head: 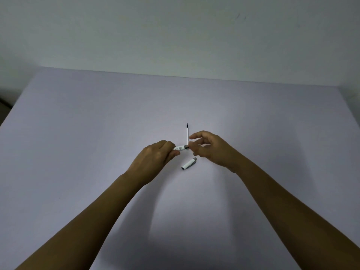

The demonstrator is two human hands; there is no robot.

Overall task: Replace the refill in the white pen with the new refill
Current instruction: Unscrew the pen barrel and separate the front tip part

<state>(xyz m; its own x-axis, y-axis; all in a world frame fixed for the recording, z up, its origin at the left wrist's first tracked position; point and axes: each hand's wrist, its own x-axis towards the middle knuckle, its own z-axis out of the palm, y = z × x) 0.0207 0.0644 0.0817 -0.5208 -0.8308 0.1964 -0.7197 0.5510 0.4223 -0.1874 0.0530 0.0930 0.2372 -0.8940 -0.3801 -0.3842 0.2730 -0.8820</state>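
The white pen (181,148), with a small printed pattern and a silver ring at its right end, lies level in my left hand (155,157), whose fingers are shut around its barrel. My right hand (209,148) pinches the pen's silver end with thumb and fingers, its other fingers spread above. A thin white refill (187,134) with a dark tip lies on the table just behind both hands, pointing away from me. The pen's white cap (189,164) with a silver clip lies on the table below my right hand.
The table (97,123) is a plain pale lilac surface. Its far edge meets a light wall. Its left edge slants down at the far left.
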